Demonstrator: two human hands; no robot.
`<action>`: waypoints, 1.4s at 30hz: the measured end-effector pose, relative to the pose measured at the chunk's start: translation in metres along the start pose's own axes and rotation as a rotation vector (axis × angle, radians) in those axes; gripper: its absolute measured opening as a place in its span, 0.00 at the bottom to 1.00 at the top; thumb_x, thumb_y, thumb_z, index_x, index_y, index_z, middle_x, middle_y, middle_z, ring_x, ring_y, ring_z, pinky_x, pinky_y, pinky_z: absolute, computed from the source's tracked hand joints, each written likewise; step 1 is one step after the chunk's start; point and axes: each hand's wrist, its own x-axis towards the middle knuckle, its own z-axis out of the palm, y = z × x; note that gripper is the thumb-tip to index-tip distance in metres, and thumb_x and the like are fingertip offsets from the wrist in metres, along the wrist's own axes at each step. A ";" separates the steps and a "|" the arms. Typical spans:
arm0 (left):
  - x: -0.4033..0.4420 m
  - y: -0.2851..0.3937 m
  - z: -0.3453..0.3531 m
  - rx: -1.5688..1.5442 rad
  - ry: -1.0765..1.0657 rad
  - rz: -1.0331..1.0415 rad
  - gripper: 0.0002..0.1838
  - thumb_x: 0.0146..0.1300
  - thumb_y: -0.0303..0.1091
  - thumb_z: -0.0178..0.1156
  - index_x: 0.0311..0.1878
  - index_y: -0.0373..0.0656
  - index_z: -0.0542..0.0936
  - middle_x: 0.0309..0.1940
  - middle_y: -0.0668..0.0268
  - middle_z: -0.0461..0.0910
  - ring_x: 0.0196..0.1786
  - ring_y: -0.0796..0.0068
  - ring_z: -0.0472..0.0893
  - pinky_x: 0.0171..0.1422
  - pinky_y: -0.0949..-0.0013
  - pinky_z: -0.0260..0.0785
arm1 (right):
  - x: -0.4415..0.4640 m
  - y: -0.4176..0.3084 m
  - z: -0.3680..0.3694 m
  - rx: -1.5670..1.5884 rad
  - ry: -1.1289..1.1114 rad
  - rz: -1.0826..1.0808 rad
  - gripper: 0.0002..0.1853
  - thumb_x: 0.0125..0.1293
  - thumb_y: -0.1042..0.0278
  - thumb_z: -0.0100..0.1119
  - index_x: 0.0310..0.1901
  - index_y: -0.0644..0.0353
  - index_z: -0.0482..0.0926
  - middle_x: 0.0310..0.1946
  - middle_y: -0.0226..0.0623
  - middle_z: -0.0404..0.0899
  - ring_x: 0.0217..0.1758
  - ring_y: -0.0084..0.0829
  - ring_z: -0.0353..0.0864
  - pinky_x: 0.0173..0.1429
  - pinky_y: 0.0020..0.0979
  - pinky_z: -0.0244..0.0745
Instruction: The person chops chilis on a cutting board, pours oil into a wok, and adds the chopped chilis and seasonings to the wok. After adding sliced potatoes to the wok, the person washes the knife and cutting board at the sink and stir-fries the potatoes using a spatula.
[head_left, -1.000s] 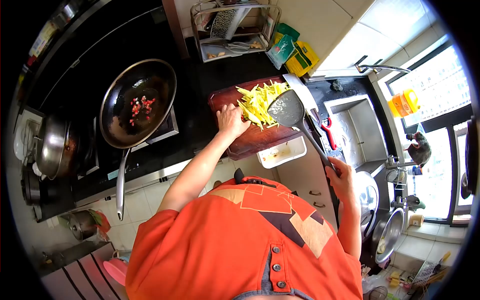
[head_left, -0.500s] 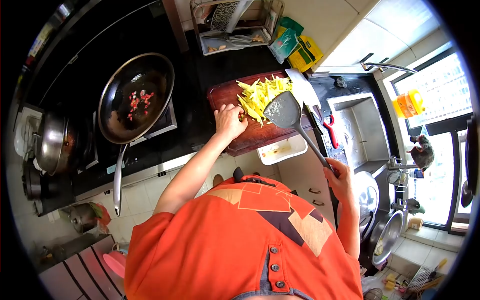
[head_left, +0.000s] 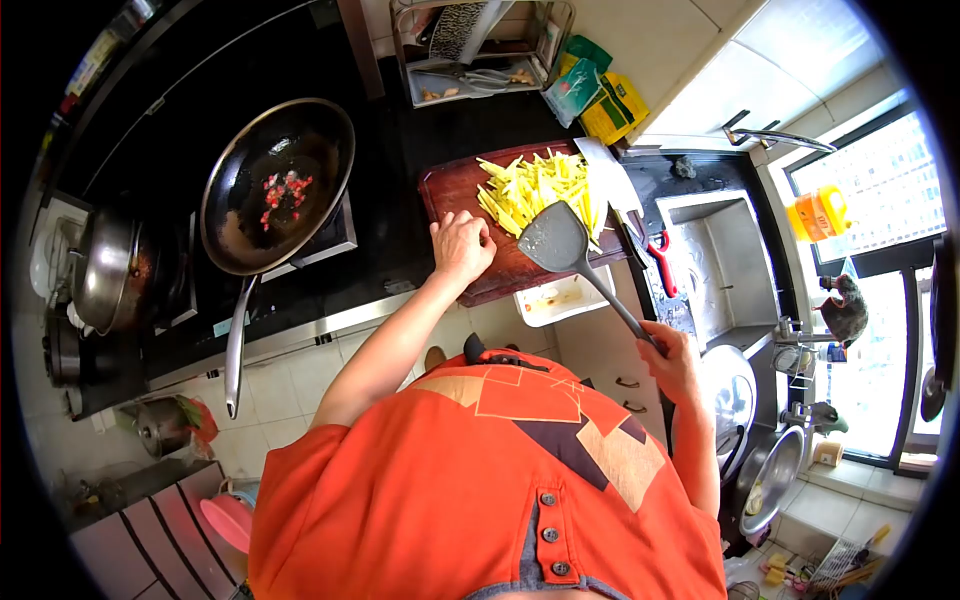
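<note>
My right hand is wrapped round the handle of a grey spatula. The spatula's broad blade hovers over the front edge of a heap of yellow strips, which look like cut potato. The heap lies on a dark red cutting board. At the board's left side, my left hand has its fingers curled in and closed; what they hold, if anything, is hidden. A cleaver's wide blade lies to the right of the heap.
A wok with chopped red bits sits on the stove at left, its handle pointing toward me. A white tray juts out under the board. Red-handled scissors lie beside the sink. Bags stand behind.
The spatula blade has shifted slightly left and down. Small green and red bits seen at my left fingertips are now out of sight, with the fingers drawn further in.
</note>
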 end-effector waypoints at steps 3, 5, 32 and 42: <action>0.000 -0.006 0.009 -0.052 0.041 0.017 0.06 0.47 0.37 0.68 0.27 0.49 0.81 0.33 0.69 0.77 0.44 0.64 0.75 0.46 0.56 0.64 | 0.000 -0.004 -0.004 -0.034 -0.008 -0.011 0.16 0.58 0.70 0.61 0.49 0.63 0.81 0.30 0.47 0.82 0.31 0.35 0.82 0.41 0.33 0.75; 0.006 -0.001 0.015 -0.050 0.097 0.023 0.07 0.48 0.37 0.68 0.29 0.49 0.81 0.34 0.68 0.78 0.45 0.64 0.75 0.47 0.56 0.65 | 0.001 -0.005 -0.006 -0.059 -0.002 -0.030 0.16 0.59 0.70 0.61 0.49 0.63 0.81 0.29 0.47 0.82 0.31 0.35 0.82 0.42 0.33 0.75; 0.009 -0.028 -0.025 -0.096 -0.337 -0.065 0.16 0.50 0.24 0.61 0.45 0.37 0.80 0.45 0.50 0.76 0.51 0.52 0.77 0.57 0.58 0.71 | 0.108 -0.042 -0.028 -0.464 -0.408 -0.401 0.12 0.58 0.69 0.56 0.42 0.62 0.83 0.37 0.50 0.82 0.42 0.48 0.81 0.48 0.41 0.75; 0.020 -0.024 -0.015 -0.159 -0.389 -0.014 0.08 0.50 0.20 0.58 0.33 0.37 0.83 0.34 0.53 0.81 0.40 0.56 0.82 0.45 0.60 0.75 | 0.128 -0.047 -0.006 -0.513 -0.355 -0.548 0.12 0.59 0.68 0.57 0.40 0.66 0.82 0.35 0.50 0.82 0.41 0.50 0.81 0.48 0.42 0.74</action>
